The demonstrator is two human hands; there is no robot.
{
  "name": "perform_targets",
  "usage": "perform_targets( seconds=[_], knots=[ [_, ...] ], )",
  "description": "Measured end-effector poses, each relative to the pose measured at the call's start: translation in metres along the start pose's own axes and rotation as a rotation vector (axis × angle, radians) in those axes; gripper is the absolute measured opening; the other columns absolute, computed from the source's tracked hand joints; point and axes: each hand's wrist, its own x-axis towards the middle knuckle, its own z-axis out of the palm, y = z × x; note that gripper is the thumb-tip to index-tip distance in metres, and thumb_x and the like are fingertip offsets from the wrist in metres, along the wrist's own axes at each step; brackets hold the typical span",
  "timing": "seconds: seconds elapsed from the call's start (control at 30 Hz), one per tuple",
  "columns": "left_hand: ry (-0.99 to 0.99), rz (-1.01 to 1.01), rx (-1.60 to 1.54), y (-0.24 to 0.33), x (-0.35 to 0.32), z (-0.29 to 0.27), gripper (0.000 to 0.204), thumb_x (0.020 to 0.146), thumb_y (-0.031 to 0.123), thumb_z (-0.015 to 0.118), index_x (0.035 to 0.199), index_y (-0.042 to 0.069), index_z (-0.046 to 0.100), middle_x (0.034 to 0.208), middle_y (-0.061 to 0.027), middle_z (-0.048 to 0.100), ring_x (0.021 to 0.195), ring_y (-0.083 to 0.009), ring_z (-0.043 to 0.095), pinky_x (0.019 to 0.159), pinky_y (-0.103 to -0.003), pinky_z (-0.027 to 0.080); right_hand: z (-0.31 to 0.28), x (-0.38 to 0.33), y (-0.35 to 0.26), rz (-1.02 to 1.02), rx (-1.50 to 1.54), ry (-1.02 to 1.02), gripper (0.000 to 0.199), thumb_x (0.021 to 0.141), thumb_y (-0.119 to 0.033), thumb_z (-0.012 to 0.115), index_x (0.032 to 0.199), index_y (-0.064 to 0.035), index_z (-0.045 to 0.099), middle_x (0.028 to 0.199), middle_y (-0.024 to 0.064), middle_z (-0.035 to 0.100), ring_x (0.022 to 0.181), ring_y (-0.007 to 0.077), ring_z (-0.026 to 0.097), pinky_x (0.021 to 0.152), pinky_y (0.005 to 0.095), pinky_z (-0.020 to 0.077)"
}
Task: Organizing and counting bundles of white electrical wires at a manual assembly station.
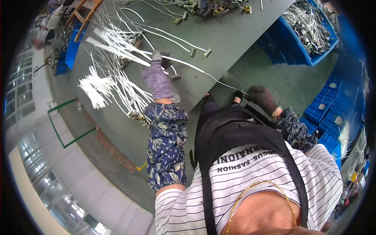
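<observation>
On grey table, gloved left hand (158,78) grips thin white cord (203,71).

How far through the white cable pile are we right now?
Done: a blue crate already holds many cables. In hand: the left hand pins one white cable on the table; the right hand grips its far end. Left: loose white cables still cover the table.

white cable (203,72) | thin, long | stretched taut across grey table edge, between both hands
</observation>
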Motion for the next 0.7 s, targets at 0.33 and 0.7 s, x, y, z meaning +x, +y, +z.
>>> perform_targets(
  seconds=[0.33, 0.7],
  knots=[
    [-0.146, -0.045, 0.502, -0.070, 0.046, -0.062, 0.036, 0.090, 0.035, 0.063, 0.083, -0.001, 0.064, 0.058, -0.0053, 0.056, 0.048, -0.0161, 0.052, 0.048, -0.029, 0.045, 0.044, 0.068, -0.166, -0.276, -0.006, -0.072, 0.061, 0.074, -0.037, 0.075, 0.124, -0.0078, 0.054, 0.118, 0.0163, 0.058, 0.101, 0.0288, 0.060, 0.088, 0.0375, 0.0479],
    [-0.039, -0.312, -0.532, -0.051, 0.050, -0.066, 0.023, 0.094, 0.028, 0.057, 0.095, 0.004, 0.056, 0.062, 0.0044, 0.034, 0.046, -0.0073, 0.027, 0.042, -0.022, 0.022, 0.045, 0.254, -0.237, -0.505, -0.646, 0.543, 0.046, 0.076, -0.033, 0.065, 0.116, -0.0098, 0.060, 0.124, 0.0158, 0.052, 0.110, 0.0338, 0.055, 0.092, 0.0387, 0.0466]
  ],
)
